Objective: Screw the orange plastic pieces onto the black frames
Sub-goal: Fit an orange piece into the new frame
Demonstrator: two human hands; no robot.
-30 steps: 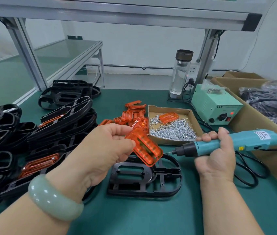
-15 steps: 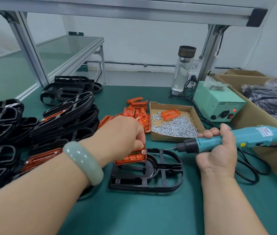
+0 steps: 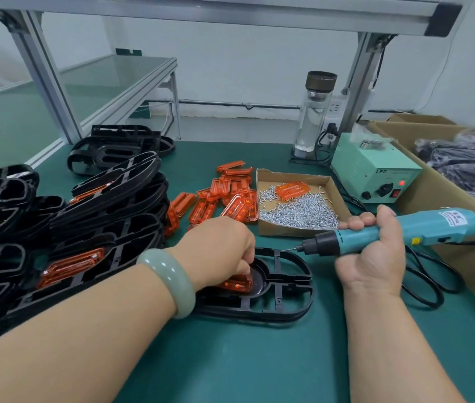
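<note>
A black oval frame (image 3: 282, 289) lies flat on the green mat in front of me. My left hand (image 3: 218, 251) reaches over its left half and holds an orange plastic piece (image 3: 237, 283) down in the frame; the hand hides most of the piece. My right hand (image 3: 372, 257) grips a teal electric screwdriver (image 3: 399, 231), whose tip hovers just above the frame's upper right rim. Loose orange pieces (image 3: 218, 199) lie behind the frame. A cardboard tray (image 3: 335, 196) holds a heap of screws (image 3: 300, 210) and one orange piece.
Stacked black frames (image 3: 91, 216), some with orange pieces fitted, fill the left side. A green power unit (image 3: 375, 170), a glass bottle (image 3: 316, 114) and a cardboard box (image 3: 448, 205) of dark bagged parts stand at the right. The screwdriver's cable (image 3: 428, 283) loops beside my right wrist.
My left hand brought the orange piece down from mid-air into the frame's left half. The screwdriver drifted slightly left towards the frame.
</note>
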